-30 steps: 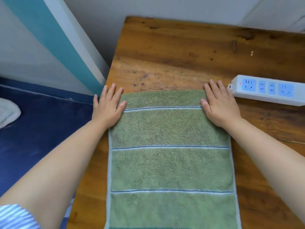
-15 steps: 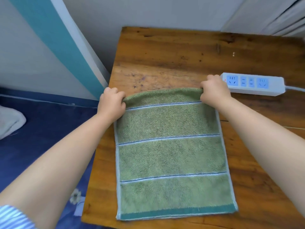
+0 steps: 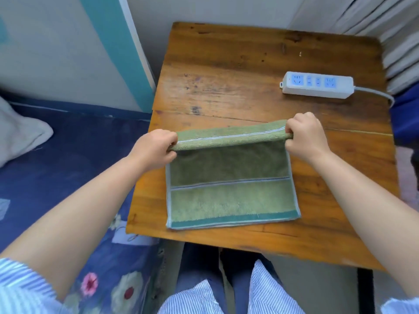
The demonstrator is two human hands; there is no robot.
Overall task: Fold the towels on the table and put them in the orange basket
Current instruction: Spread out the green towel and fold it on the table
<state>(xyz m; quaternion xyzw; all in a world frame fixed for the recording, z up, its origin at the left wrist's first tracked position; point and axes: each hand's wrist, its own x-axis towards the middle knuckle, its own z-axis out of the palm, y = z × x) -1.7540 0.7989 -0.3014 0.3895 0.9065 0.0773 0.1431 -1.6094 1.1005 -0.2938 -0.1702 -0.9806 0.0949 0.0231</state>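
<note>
Head view: the left hand (image 3: 154,148) and right hand (image 3: 305,136) each pinch a far corner of the green towel (image 3: 231,198), lifted between them. Best to carry both corners evenly toward the near hem, edges aligned.

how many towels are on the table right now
1. A green striped towel lies on the near part of the wooden table, its far edge lifted by the left hand and right hand. No other towel shows on the table; the orange basket is out of view.
</note>
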